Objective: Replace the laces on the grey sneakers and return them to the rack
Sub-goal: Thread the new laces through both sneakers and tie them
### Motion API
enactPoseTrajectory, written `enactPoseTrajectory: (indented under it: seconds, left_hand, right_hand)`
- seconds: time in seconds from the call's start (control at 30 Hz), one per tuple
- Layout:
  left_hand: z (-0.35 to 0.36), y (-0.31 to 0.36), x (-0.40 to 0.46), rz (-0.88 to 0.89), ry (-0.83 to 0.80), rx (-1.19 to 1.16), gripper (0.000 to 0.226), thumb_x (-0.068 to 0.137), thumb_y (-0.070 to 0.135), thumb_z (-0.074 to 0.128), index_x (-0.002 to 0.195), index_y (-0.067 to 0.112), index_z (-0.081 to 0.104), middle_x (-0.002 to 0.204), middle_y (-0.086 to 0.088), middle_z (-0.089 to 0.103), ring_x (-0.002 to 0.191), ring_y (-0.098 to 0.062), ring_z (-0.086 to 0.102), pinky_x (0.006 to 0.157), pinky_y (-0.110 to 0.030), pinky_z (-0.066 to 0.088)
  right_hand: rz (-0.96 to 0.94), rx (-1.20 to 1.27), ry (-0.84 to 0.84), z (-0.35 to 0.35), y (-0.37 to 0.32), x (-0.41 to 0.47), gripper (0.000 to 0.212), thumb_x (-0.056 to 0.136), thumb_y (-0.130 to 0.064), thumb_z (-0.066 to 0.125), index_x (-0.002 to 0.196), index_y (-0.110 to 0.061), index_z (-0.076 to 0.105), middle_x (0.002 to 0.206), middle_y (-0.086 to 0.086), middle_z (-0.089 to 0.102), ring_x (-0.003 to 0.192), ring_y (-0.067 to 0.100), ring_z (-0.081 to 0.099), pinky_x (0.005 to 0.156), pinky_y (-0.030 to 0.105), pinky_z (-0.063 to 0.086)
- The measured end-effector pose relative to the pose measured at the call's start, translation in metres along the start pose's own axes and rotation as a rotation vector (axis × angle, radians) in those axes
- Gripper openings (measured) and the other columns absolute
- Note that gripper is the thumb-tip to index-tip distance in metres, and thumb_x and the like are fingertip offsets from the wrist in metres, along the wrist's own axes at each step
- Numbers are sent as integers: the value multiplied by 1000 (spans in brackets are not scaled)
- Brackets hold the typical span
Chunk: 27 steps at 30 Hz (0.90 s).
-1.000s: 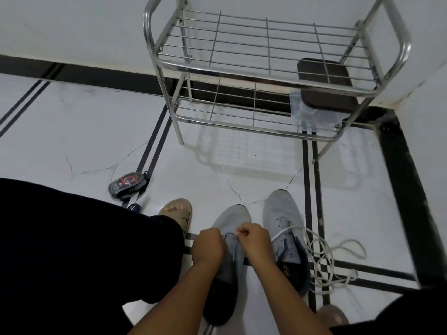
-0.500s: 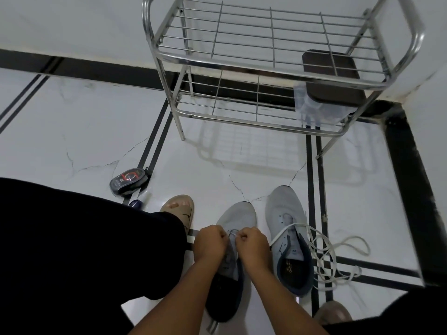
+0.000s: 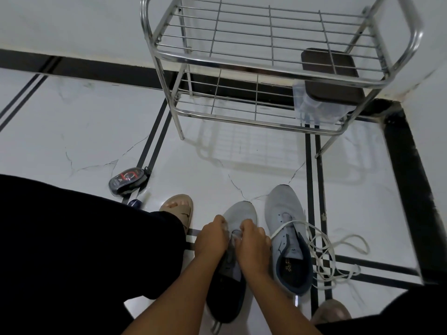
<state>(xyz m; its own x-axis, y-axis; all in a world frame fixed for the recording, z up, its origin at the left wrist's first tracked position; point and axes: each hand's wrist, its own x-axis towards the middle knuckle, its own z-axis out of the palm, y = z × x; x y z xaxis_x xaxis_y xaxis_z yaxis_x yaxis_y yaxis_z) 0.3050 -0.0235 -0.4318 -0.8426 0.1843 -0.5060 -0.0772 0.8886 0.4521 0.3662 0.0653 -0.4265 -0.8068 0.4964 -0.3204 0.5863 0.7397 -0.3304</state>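
Observation:
Two grey sneakers stand side by side on the white floor. Over the left sneaker (image 3: 239, 213), my left hand (image 3: 212, 239) and my right hand (image 3: 252, 245) sit close together, fingers curled, pinching a pale lace (image 3: 235, 234) at the eyelets near the toe. The right sneaker (image 3: 287, 228) stands untouched, with a long white lace (image 3: 326, 252) threaded through its lowest eyelets and trailing loosely over the floor to its right. The steel shoe rack (image 3: 266, 117) stands against the wall beyond the sneakers.
A clear box with a dark lid (image 3: 326, 93) sits on the rack's lower shelf at the right. A black shoe-polish case (image 3: 128, 177) lies on the floor at the left. My sandalled foot (image 3: 177, 209) and black trouser leg (image 3: 84, 238) are left of the sneakers.
Both hands have drawn closer together and moved slightly toward the toe of the left sneaker, working the lace. The camera has tilted a little; the sneakers have stayed put.

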Motion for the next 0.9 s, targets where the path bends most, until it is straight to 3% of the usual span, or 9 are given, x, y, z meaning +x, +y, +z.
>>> enactPoseTrajectory:
  seconds: [0.07,0.13,0.23,0.37,0.53,0.67,0.77,0.9]
  left_hand:
    - [0,2,7,25,-37,25,22,94,23,41,108,23,58,104,-3,64,94,-24,60,73,-33,47]
    - [1,4,11,48,-66,37,19,92,19,46,101,23,63,105,-4,63,97,-24,59,79,-33,49]
    - [0,3,11,48,-69,79,18,90,11,44,95,17,60,103,-7,64,94,-26,59,74,-31,46]
    - [-21,-9,25,-34,-18,-55,19,89,0,44,91,12,59,99,-12,67,86,-27,62,72,-34,51]
    - [-12,-14,19,39,-227,79,28,90,7,47,111,18,63,111,-9,63,103,-27,61,84,-34,54]
    - [7,-15,7,213,-126,394,21,93,21,42,104,18,60,105,-6,64,95,-24,62,70,-28,42]
    - [7,-13,2,233,-96,348,13,94,31,43,95,22,51,98,-5,64,86,-25,60,66,-29,42]
    - [7,-13,-1,246,-68,331,11,97,33,40,98,23,43,88,-3,61,77,-23,56,64,-30,43]
  right_hand:
    - [12,-117,26,-3,3,-9,22,92,-42,54,104,-24,48,108,-4,51,103,20,50,86,32,40]
    - [131,-73,-63,-5,4,-19,30,94,-44,50,110,-20,52,113,1,57,105,22,57,86,34,46]
    - [208,-62,-199,3,8,-35,24,100,-26,40,117,-17,55,116,4,64,106,24,63,86,35,53]
    - [160,-39,-219,-4,17,-37,30,98,-15,38,121,-16,57,119,7,65,110,24,63,87,34,51]
    - [130,-27,-221,-10,15,-42,31,102,-16,34,123,-14,56,120,8,65,111,25,62,89,35,51]
    - [128,-58,-255,-8,14,-42,29,102,-14,37,125,-15,56,122,6,64,112,23,62,91,35,52]
    - [124,-46,-279,-10,13,-43,28,102,-23,41,122,-16,58,120,7,65,112,23,62,91,36,52]
    - [121,-28,-281,-8,14,-44,28,102,-23,38,123,-18,57,122,7,64,112,24,61,91,36,50]
